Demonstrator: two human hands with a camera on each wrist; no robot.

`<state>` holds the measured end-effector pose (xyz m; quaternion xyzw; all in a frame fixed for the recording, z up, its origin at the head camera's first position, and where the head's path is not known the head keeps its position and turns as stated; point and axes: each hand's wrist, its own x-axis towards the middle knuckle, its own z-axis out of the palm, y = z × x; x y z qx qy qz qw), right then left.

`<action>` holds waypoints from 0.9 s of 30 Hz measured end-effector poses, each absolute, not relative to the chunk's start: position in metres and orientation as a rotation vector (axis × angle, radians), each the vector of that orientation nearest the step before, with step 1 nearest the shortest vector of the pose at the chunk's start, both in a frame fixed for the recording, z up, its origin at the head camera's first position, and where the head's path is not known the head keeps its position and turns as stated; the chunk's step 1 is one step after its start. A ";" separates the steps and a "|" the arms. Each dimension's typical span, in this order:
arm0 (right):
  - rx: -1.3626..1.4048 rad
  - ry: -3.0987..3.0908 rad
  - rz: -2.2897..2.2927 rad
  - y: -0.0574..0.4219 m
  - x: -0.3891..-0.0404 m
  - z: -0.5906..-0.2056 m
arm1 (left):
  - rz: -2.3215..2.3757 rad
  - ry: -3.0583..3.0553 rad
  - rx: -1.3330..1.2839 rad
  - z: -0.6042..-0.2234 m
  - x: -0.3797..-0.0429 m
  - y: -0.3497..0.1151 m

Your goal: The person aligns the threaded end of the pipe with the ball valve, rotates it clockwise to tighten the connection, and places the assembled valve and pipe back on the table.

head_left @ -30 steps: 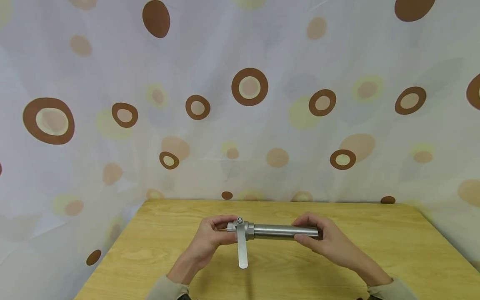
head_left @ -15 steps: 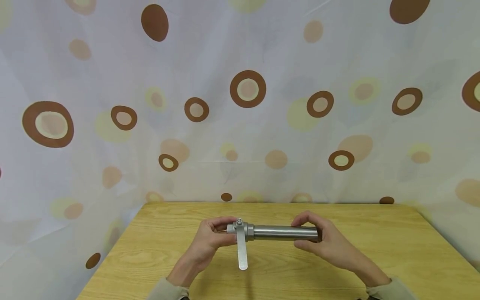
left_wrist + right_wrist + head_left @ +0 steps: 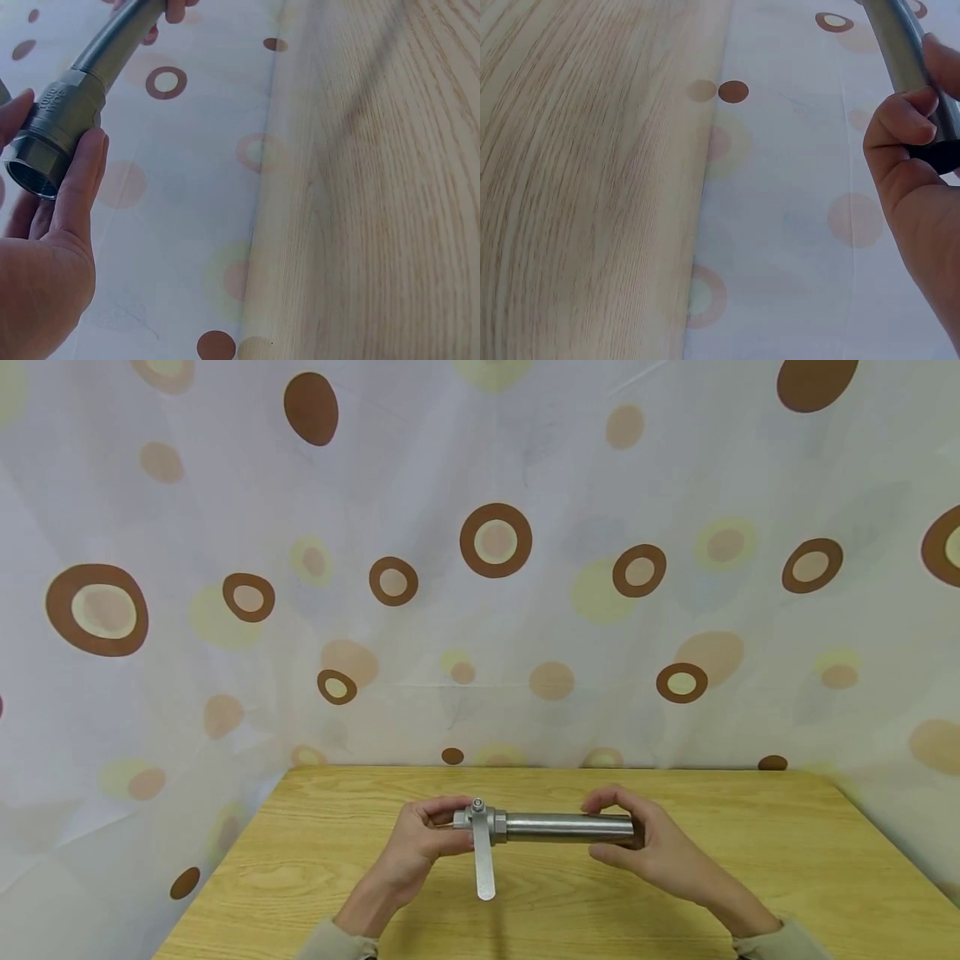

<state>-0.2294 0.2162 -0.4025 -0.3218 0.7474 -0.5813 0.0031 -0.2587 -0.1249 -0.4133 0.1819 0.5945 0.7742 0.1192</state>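
Note:
A metal ball valve [image 3: 492, 825] with a flat lever handle [image 3: 484, 868] is joined to a straight steel pipe [image 3: 558, 827]. Both are held level above the wooden table. My left hand [image 3: 408, 847] grips the valve's left end between thumb and fingers, and the lever points down toward me. In the left wrist view the open threaded mouth of the valve [image 3: 61, 124] shows, with raised lettering on its body. At the pipe's right end, my right hand [image 3: 660, 843] holds the tube between thumb and fingers. A dark end on the pipe [image 3: 937, 156] shows in the right wrist view.
The light wooden table [image 3: 315, 877] stretches under both hands. Behind and at the sides hangs a pale curtain [image 3: 420, 635] with brown and yellow circles, meeting the table's back edge.
The pipe and valve stay in nearly the same place between both hands. The right fingers shift slightly on the pipe's end. The head view has tilted up a little.

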 end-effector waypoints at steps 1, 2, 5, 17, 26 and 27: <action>-1.027 2.334 -1.830 0.216 -0.230 -0.403 | 2.264 1.737 0.533 -0.413 -0.259 -0.125; -1.040 2.328 -1.836 0.216 -0.230 -0.403 | 2.263 1.737 0.536 -0.413 -0.259 -0.125; -1.028 2.359 -1.824 0.216 -0.230 -0.401 | 2.263 1.734 0.544 -0.413 -0.259 -0.125; -0.955 2.456 -1.745 0.212 -0.227 -0.399 | 2.248 1.764 0.551 -0.414 -0.257 -0.125; -1.034 2.475 -1.744 0.213 -0.230 -0.400 | 2.255 1.751 0.545 -0.416 -0.258 -0.125; -1.007 2.486 -1.733 0.213 -0.230 -0.400 | 2.256 1.748 0.544 -0.416 -0.258 -0.125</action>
